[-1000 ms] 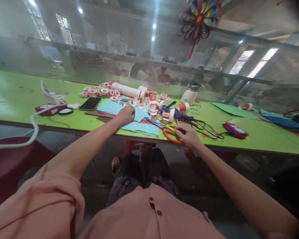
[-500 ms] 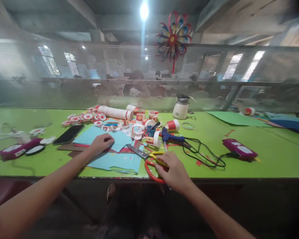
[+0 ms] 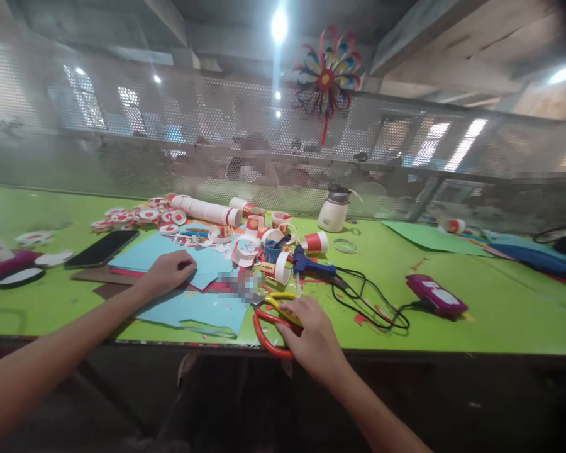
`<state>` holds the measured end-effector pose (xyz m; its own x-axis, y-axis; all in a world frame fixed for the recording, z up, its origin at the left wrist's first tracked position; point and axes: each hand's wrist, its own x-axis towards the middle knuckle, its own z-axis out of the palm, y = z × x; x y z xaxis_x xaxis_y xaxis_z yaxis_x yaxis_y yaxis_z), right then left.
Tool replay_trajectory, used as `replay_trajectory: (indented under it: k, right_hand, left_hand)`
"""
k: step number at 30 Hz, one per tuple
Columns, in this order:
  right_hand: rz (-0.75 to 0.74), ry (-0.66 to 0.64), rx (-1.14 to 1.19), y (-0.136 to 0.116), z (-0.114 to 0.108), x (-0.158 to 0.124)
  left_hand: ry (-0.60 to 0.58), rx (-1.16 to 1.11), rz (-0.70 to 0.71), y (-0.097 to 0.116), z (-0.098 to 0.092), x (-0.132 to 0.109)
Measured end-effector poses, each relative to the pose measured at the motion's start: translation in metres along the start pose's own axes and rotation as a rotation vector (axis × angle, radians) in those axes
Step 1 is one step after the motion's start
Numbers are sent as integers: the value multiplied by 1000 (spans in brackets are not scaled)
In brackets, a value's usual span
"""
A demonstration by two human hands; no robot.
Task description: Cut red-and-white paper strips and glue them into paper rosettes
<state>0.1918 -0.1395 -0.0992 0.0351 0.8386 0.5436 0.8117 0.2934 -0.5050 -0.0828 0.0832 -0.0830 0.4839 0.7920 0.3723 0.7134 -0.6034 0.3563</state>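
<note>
My right hand (image 3: 311, 336) is closed around the scissors (image 3: 259, 327), which have one red and one yellow handle loop. Their blades point left over the papers and are blurred out. My left hand (image 3: 172, 274) rests on light blue paper (image 3: 141, 255), its fingers curled in; whatever they hold, if anything, is hidden. A lower blue sheet (image 3: 202, 311) with a ragged edge lies towards me, under the blade side. Beyond the scissors are cut paper cups (image 3: 278, 269) and a blue glue gun (image 3: 316, 265).
A black phone (image 3: 102, 247) lies on the left, near a heap of red and white paper discs (image 3: 141, 216). At the back are a long roll of stacked cups (image 3: 205, 210) and a white bottle (image 3: 332, 214). Right of me, a black cord (image 3: 382, 314) runs to a purple box (image 3: 436, 296).
My head view has shifted, so the table scene sits further left and slightly tilted. Both hands keep much the same place over the papers, with the scissors still in my right hand.
</note>
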Motion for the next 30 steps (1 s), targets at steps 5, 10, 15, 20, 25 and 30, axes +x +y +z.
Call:
replay_trajectory:
  k: [5, 10, 15, 20, 25, 30]
  right_hand:
    - [-18, 50, 3, -3, 1, 0]
    - [-2, 50, -11, -5, 2, 0]
    - [-5, 61, -33, -6, 3, 0]
    - [-8, 36, -26, -5, 3, 0]
    - [-3, 17, -26, -4, 3, 1]
    - [-24, 6, -33, -2, 3, 3]
  left_hand:
    - [3, 43, 28, -8, 4, 4]
    - [-24, 103, 52, -8, 5, 8]
    - [-22, 114, 98, -11, 7, 9]
    - [-13, 94, 77, -13, 9, 9]
    - [-5, 85, 93, -16, 13, 10]
    - [0, 125, 107, -12, 13, 9]
